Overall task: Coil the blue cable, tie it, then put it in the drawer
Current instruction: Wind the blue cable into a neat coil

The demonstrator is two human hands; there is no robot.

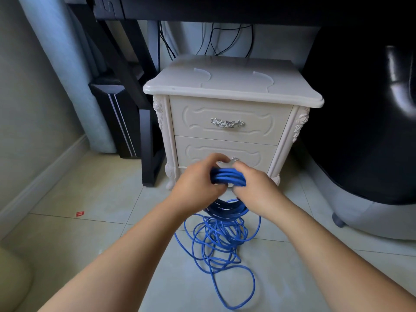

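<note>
While both hands meet before the lower drawer [225, 152] of the cream nightstand [231, 86], the left hand [198, 184] and right hand [256, 188] each curl their fingers round a bundle of the blue cable [227, 176] — gathered loops held between them; loose turns hang down and sprawl on the tiled floor [90, 233] — both drawers closed.

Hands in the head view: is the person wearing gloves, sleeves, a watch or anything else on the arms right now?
No. The left hand and right hand are bare, without gloves, and no ring shows on the visible fingers. The left forearm and right forearm are uncovered down to the frame's lower edge: no sleeves, watch, bracelet or markings in view.
</note>
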